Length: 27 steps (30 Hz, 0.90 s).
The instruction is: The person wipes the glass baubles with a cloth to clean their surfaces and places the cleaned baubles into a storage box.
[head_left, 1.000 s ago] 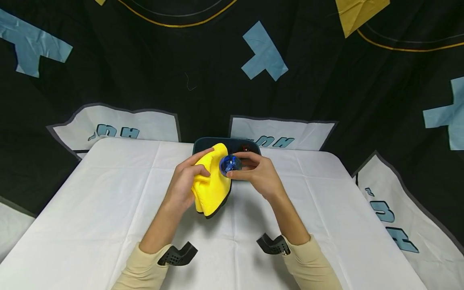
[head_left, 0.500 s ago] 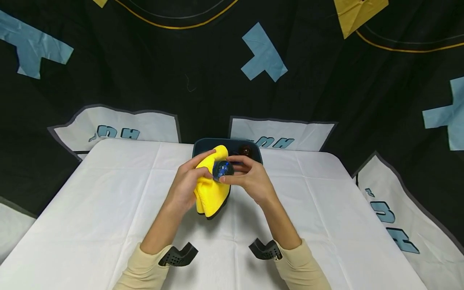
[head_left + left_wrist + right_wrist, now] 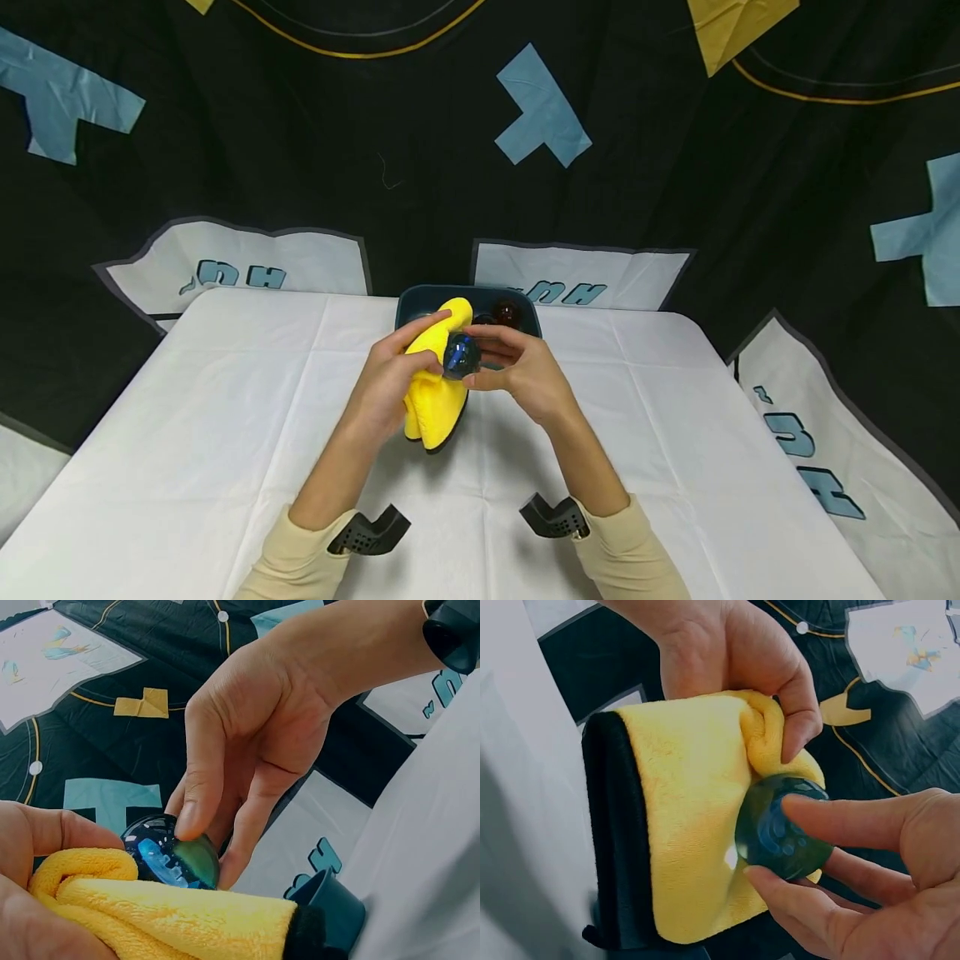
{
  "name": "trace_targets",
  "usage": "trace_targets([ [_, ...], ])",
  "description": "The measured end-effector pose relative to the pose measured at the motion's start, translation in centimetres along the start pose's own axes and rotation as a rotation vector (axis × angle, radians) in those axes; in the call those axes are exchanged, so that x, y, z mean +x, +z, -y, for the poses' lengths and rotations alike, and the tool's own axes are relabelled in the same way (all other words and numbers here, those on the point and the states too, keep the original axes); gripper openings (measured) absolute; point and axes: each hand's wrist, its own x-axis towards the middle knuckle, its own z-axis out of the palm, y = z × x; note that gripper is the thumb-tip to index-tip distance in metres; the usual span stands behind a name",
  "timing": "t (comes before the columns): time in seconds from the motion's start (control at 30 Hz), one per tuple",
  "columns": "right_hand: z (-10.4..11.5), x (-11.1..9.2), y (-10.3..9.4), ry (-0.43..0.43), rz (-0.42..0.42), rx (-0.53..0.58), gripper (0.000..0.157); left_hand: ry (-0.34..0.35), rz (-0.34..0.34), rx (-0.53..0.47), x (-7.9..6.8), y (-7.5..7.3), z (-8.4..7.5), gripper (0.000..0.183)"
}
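A yellow cloth (image 3: 437,408) with a black edge hangs folded from my left hand (image 3: 381,385), whose thumb and fingers grip it. My right hand (image 3: 529,372) pinches a clear blue glass ball (image 3: 461,357) between thumb and fingertips. In the right wrist view the ball (image 3: 780,829) lies against the cloth's face (image 3: 690,802), with dark green and blue swirls inside. The left wrist view has the ball (image 3: 171,851) just behind the folded cloth (image 3: 180,915), its lower part hidden.
Behind the hands, a dark teal tray (image 3: 427,297) stands at the table's far edge. A dark red-brown ball (image 3: 507,313) sits in it, with another dark ball (image 3: 484,319) partly hidden beside it. A white cloth (image 3: 262,467) covers the table; a black printed curtain (image 3: 337,167) hangs beyond.
My right hand has brought the ball left and slightly down onto the cloth, and the ball has turned a little. The left hand keeps its hold with little motion.
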Motion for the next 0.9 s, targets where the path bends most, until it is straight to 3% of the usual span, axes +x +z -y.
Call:
trace_targets([
  [0.17,-0.13,-0.13,-0.06,0.055,-0.032,0.014,0.054,0.01,-0.017,0.049,-0.18,0.45,0.21,0.062],
  [0.3,-0.3,-0.04,-0.09,0.089,-0.035,0.057,0.047,0.016,-0.017,0.033,-0.27,0.71,0.39,0.062],
  [0.57,-0.18,-0.12,0.02,0.037,-0.017,0.083,0.045,0.031,-0.043,-0.024,-0.22,0.83,0.38,0.062],
  [0.8,-0.02,-0.28,-0.67,0.021,0.041,0.095,0.059,0.01,-0.029,-0.043,-0.22,0.76,0.27,0.063],
  [0.9,-0.06,-0.33,-0.75,0.015,0.029,0.059,0.058,0.01,-0.027,-0.037,-0.3,0.77,0.16,0.062],
])
